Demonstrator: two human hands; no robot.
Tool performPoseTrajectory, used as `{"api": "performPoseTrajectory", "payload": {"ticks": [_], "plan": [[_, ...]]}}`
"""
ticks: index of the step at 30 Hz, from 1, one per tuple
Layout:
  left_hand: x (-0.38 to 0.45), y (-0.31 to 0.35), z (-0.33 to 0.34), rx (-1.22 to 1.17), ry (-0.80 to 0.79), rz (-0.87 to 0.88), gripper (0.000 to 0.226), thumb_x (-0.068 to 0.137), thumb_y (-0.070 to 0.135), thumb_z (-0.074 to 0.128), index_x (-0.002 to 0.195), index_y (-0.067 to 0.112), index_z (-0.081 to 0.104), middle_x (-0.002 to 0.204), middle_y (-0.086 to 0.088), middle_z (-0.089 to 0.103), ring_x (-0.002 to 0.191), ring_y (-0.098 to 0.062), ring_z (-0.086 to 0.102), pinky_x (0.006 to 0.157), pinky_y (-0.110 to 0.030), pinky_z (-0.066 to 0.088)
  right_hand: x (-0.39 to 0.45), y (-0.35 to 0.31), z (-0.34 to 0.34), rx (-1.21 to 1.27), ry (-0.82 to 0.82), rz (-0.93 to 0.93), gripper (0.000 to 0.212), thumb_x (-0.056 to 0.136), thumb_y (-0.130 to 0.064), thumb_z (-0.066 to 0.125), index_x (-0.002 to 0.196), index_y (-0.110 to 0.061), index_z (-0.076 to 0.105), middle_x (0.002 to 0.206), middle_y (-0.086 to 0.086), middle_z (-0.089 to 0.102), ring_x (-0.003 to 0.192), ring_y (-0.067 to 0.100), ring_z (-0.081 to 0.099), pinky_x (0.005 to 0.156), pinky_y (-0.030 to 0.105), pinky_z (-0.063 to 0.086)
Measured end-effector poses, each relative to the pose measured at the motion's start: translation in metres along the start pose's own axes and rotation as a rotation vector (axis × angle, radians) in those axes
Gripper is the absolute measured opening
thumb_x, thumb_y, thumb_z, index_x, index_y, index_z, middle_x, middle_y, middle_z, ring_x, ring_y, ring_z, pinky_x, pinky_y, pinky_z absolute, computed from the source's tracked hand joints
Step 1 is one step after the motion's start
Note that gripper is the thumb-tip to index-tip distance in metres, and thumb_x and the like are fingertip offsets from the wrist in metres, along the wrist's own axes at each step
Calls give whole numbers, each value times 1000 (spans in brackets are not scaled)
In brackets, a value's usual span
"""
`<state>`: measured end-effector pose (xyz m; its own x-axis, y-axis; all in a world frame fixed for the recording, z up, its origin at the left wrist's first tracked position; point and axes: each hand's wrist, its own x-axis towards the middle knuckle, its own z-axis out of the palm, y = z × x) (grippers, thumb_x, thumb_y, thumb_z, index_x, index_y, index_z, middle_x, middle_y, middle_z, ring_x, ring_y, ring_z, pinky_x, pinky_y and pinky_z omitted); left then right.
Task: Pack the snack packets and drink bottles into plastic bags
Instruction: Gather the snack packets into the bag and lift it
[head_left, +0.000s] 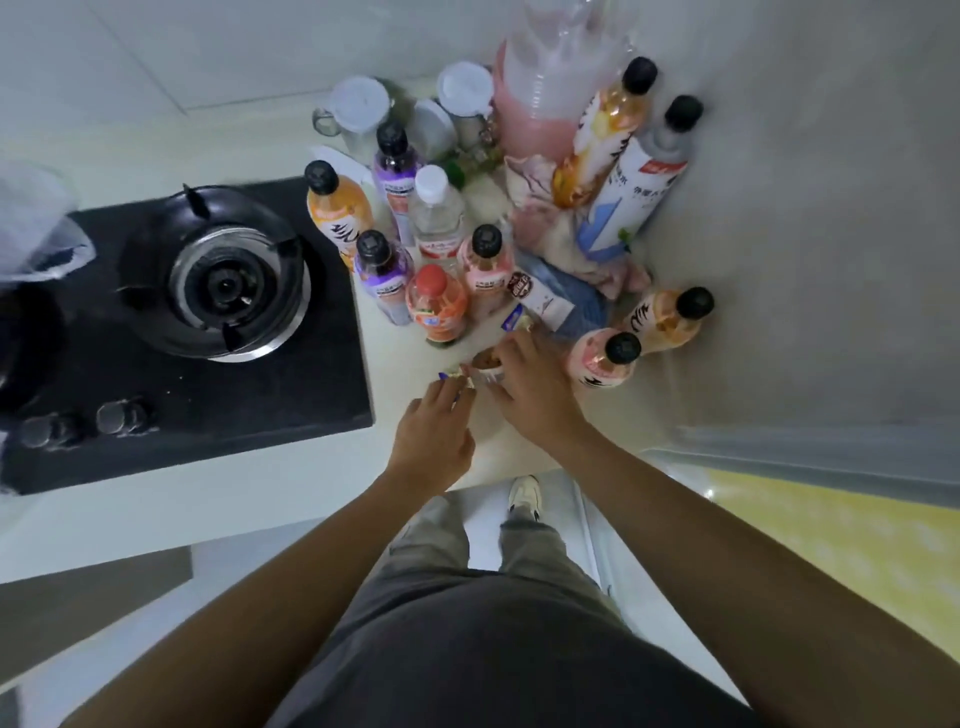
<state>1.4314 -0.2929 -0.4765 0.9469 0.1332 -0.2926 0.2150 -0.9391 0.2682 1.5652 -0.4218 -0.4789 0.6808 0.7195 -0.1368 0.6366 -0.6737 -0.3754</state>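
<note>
The pale bench (519, 457) carries a black gas hob (182, 332) on its left and a crowd of upright drink bottles (436, 304) behind both hands. The right hand (530, 387) lies over a small snack packet (488, 366), its fingers (506, 348) curled around the packet's far edge. The left hand (434, 436) pinches another small packet (457, 376) (mostly hidden) at its fingertips, just beside the first.
</note>
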Motion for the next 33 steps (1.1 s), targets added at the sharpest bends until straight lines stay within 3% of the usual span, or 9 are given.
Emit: {"api": "performPoseTrajectory", "payload": {"ticks": [3, 8, 12, 18, 23, 29, 33], "plan": [[-4, 2, 2, -16, 45, -77, 56, 84, 23, 74, 136, 18, 53, 137, -10, 49, 119, -31, 51, 89, -40, 54, -8, 4, 3, -15, -69, -3, 43, 81, -25, 80, 113, -8, 57, 122, 12, 53, 112, 34, 55, 82, 47, 55], [9, -7, 5, -91, 63, -155, 56, 87, 18, 74, 140, 23, 57, 146, -15, 43, 130, -35, 44, 93, -46, 52, -12, 10, 9, -3, -115, -66, 37, 76, -17, 81, 104, -13, 58, 113, 9, 53, 104, 32, 54, 78, 48, 51], [8, -12, 3, -70, 98, -187, 32, 84, 6, 76, 114, 12, 70, 112, -14, 54, 98, -35, 52, 66, -41, 51, -9, 5, 11, -33, -37, -163, 32, 73, -16, 81, 98, -11, 63, 105, 10, 56, 95, 31, 53, 76, 37, 33], [-47, -23, -11, -147, 235, -378, 32, 88, 18, 74, 120, 19, 71, 115, -7, 55, 103, -29, 54, 74, -42, 57, -3, -39, 1, 70, -56, -267, 29, 81, -23, 77, 101, -12, 60, 110, 7, 51, 103, 27, 53, 68, 37, 50], [-124, -62, -28, -215, 376, -555, 29, 89, 20, 74, 117, 22, 70, 114, -3, 53, 99, -26, 55, 70, -39, 56, 9, -121, -1, 163, -100, -440, 30, 80, -17, 80, 91, -15, 53, 105, 5, 50, 100, 30, 54, 75, 40, 50], [-244, -133, -43, -250, 551, -773, 30, 92, 19, 71, 122, 21, 68, 115, -1, 53, 102, -23, 55, 71, -35, 54, 6, -266, 24, 173, -159, -665, 45, 84, -22, 82, 88, -27, 38, 104, -1, 48, 97, 22, 52, 74, 35, 53], [-328, -192, -44, -245, 583, -833, 32, 90, 21, 72, 121, 25, 68, 113, 3, 53, 100, -20, 55, 70, -39, 57, 0, -376, 62, 152, -180, -750, 34, 86, -24, 81, 85, -19, 47, 104, -3, 47, 97, 18, 51, 78, 30, 50]]}}
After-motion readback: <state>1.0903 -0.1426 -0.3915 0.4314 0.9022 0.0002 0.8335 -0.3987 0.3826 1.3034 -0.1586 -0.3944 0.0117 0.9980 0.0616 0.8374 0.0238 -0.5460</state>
